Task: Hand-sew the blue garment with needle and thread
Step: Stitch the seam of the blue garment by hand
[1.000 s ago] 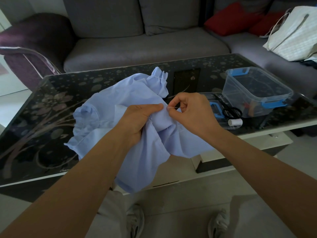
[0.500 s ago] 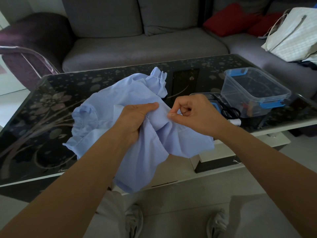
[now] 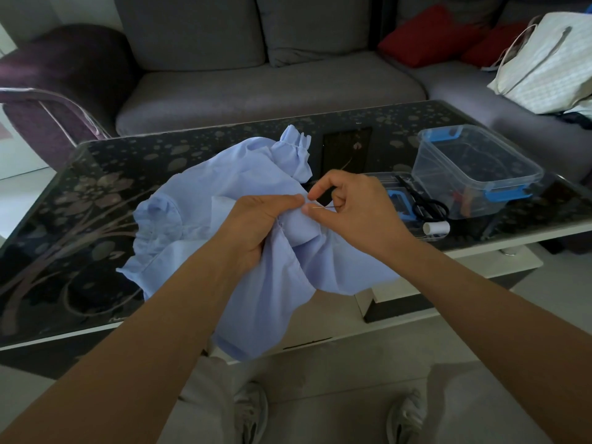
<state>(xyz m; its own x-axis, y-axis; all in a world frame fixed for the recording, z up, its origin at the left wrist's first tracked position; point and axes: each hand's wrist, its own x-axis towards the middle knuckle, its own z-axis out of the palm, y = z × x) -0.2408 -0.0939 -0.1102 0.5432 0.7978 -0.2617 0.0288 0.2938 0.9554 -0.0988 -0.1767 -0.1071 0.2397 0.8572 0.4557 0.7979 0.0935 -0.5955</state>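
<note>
Head view: your left hand (image 3: 256, 225) is clenched on a bunched fold of the blue garment (image 3: 224, 187), which trails below the grip over the table (image 3: 96, 203) edge; your right hand (image 3: 358, 213), just beside it, pinches the needle (image 3: 323, 206); the needle lies almost at your left thumb, so a hard push could prick you; the thread is too fine to see, so a snag may go unnoticed.

Table (image 3: 96, 193) — garment (image 3: 224, 174) on its near middle, hanging over the front edge. Left hand (image 3: 256, 225) grips the garment; right hand (image 3: 352, 209) just right of it, pinching a needle (image 3: 323, 207). Container (image 3: 448, 193) at table's right; scissors (image 3: 426, 206) and spool (image 3: 436, 227) just before it. Sofa (image 3: 256, 88) behind — cushions (image 3: 429, 33), bag (image 3: 544, 62) at its right.
</note>
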